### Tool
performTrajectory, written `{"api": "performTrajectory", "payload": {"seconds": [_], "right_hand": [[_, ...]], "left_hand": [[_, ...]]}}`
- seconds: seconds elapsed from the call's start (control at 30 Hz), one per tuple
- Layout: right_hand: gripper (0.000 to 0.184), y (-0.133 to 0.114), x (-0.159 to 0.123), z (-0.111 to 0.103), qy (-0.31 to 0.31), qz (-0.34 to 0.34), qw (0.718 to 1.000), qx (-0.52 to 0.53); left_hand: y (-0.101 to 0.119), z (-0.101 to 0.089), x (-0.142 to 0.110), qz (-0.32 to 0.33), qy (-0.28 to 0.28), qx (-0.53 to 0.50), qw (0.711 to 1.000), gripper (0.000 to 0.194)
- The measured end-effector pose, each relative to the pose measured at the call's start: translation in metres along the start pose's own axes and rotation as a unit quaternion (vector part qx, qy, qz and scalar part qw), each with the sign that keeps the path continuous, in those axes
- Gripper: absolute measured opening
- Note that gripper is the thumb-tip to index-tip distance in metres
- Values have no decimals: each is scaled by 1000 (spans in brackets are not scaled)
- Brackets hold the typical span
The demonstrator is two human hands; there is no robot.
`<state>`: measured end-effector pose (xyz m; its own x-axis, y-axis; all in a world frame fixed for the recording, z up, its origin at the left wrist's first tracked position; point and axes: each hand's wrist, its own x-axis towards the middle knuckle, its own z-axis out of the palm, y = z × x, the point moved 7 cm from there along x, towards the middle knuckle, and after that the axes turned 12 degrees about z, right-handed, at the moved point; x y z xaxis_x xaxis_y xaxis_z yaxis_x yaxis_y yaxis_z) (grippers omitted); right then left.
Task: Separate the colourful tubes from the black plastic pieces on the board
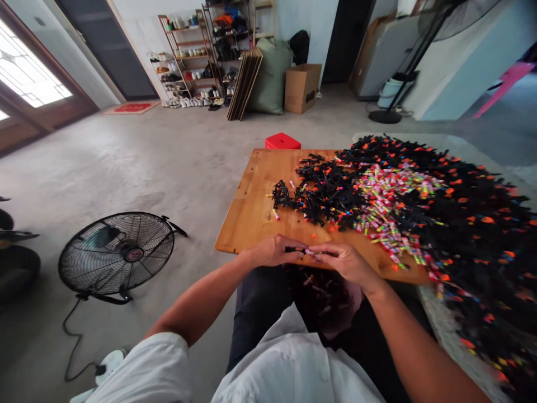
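My left hand [272,250] pinches a small black plastic piece [294,249] just in front of the wooden board's near edge. Against the piece's right end, my right hand [342,258] has its fingers closed on a small pink-and-white tube [309,252]. The two items meet between my fingertips; whether they are joined I cannot tell. Beyond my hands on the wooden board [255,207] lies a heap of black plastic pieces [323,187] with orange bits. Colourful wrapped tubes [386,193] are piled among them.
A much larger mound of black pieces [482,235] rises at the right. Below my hands, a dark container [350,305] holds loose pieces. A floor fan [121,254] with a cord stands left. Behind the board is a red stool [283,141]; shoe racks [188,56] line the wall.
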<state>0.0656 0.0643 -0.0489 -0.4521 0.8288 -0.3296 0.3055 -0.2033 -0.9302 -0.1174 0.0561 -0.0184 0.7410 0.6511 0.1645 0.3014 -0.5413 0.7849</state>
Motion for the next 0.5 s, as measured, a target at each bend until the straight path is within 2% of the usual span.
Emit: {"api": "performTrajectory", "payload": {"seconds": [0.07, 0.13, 0.23, 0.3, 0.33, 0.4, 0.5], "right_hand": [[39, 16, -7, 1, -40, 56, 997, -15], [39, 30, -17, 0, -66, 100, 991, -65], [28, 43, -32, 1, -97, 129, 970, -180], [21, 44, -34, 3, -107, 141, 953, -247], [19, 39, -29, 5, -97, 134, 947, -275], [20, 18, -8, 11, -50, 90, 942, -319], [24, -25, 46, 27, 64, 4, 922, -381]], "left_hand": [[-14, 8, -1, -33, -39, -36, 998, 52], [-39, -3, 1, -77, -3, -36, 996, 53], [-84, -56, 5, -146, 176, 39, 973, 27], [-112, -89, 6, -212, 272, 96, 934, 21], [-122, -101, 9, -233, 297, 113, 919, 22], [-133, -114, 24, -228, 301, 154, 913, 24], [-132, -108, 59, -143, 224, 191, 945, 29]]}}
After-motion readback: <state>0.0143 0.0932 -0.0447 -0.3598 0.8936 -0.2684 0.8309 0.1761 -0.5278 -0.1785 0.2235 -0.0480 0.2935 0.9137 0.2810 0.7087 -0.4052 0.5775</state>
